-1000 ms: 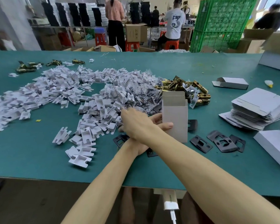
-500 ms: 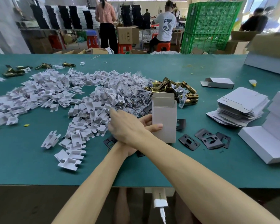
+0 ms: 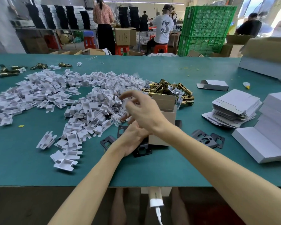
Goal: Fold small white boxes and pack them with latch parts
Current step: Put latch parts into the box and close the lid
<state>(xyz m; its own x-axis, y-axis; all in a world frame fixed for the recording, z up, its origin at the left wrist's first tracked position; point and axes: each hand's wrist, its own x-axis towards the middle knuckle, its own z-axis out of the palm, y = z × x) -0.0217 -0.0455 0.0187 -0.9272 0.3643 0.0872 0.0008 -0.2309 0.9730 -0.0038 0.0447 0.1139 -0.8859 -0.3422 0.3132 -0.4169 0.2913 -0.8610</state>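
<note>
Box (image 3: 169,117) upright mid-frame on desk (image 3: 152,168), flap open.
Right hand (image 3: 144,111) left it for the bag pile (image 3: 136,83): fingers (image 3: 130,93) spread, grasp unclear. Left hand (image 3: 131,138) at its base, fingers hidden. Likely fetching a part.

The table (image 3: 152,172) is teal, the plastic inserts (image 3: 88,108) white, the latches (image 3: 169,90) brass-gold, the plates (image 3: 204,140) black, the crates (image 3: 206,30) green.

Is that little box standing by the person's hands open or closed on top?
Open. The box stands upright, top flap raised, brown inside showing. Its contents cannot be seen.
</note>
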